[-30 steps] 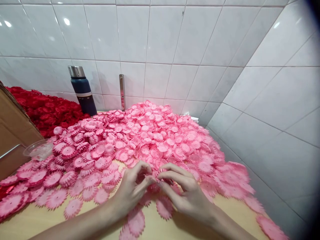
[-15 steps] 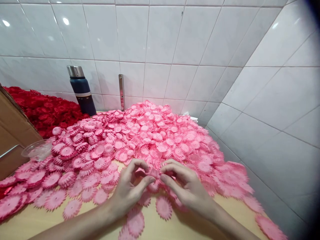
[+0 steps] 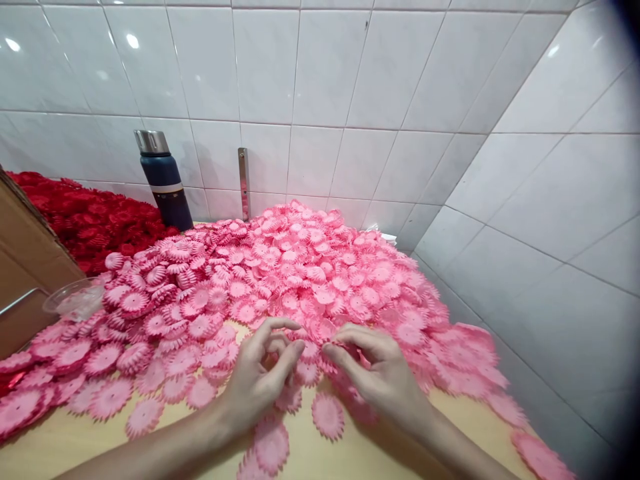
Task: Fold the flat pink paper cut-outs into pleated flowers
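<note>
A big heap of pink scalloped fabric flower discs [image 3: 300, 273] covers the wooden tabletop [image 3: 310, 460]. My left hand [image 3: 257, 383] hovers at the heap's near edge with its fingers curled but apart, and nothing shows in them. My right hand [image 3: 383, 380] is a little to its right, thumb and fingers pinched over a pink disc [image 3: 361, 360] at the heap's edge. Loose single discs lie under and in front of both hands, one of them [image 3: 327, 415] between my wrists.
A dark blue flask with a steel cap [image 3: 164, 180] stands at the tiled back wall. Red flower discs [image 3: 90, 217] are piled at the left behind a cardboard box [image 3: 25, 267]. A clear plastic cup [image 3: 75, 300] lies beside the box. A tiled wall closes the right side.
My hands had met over one pink piece, fingertips touching. Now they have drawn slightly apart, and the left hand's fingers have come off it.
</note>
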Motion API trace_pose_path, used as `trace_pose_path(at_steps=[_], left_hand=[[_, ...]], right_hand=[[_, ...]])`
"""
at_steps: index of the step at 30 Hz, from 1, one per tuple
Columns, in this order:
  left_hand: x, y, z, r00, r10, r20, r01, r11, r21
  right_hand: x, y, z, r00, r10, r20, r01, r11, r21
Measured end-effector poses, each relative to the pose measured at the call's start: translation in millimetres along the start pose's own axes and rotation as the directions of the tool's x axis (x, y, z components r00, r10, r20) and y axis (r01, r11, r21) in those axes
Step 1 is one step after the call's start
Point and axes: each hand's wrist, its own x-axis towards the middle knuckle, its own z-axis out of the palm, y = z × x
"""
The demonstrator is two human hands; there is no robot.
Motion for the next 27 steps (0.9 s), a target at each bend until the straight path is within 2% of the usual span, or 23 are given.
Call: trace_pose_path(at_steps=[5, 10, 15, 19, 22, 27], left_hand=[[0, 1, -0.2, 0.996, 0.073, 0.052, -0.072, 0.997, -0.019], [1, 1, -0.3, 0.995, 0.050, 0.087, -0.052, 0.999, 0.014], [0, 4, -3.6, 0.985, 0.148, 0.086, -0.155, 0.985, 0.080], [3, 6, -6.9, 0.954, 0.222, 0.201, -0.269, 0.930, 0.252], [5, 6, -6.9, 0.922, 0.273, 0.273, -0.352, 0.885, 0.305], [4, 9, -6.2, 0.889, 0.245, 0.387, -0.383, 0.861, 0.335]], right_hand=[[-3, 5, 3, 0.999, -0.020, 0.025, 0.021, 0.999, -0.050], [-6, 5, 7, 0.999, -0.010, 0.048, 0.013, 0.998, -0.060], [-6, 6, 8, 0.997, -0.031, 0.066, 0.036, 0.997, -0.072], [-7, 5, 11, 0.991, -0.070, 0.116, 0.075, 0.996, -0.047], [-9, 7, 13, 0.981, -0.085, 0.176, 0.090, 0.996, -0.022], [-10, 12, 13, 0.963, -0.147, 0.226, 0.144, 0.989, 0.030]])
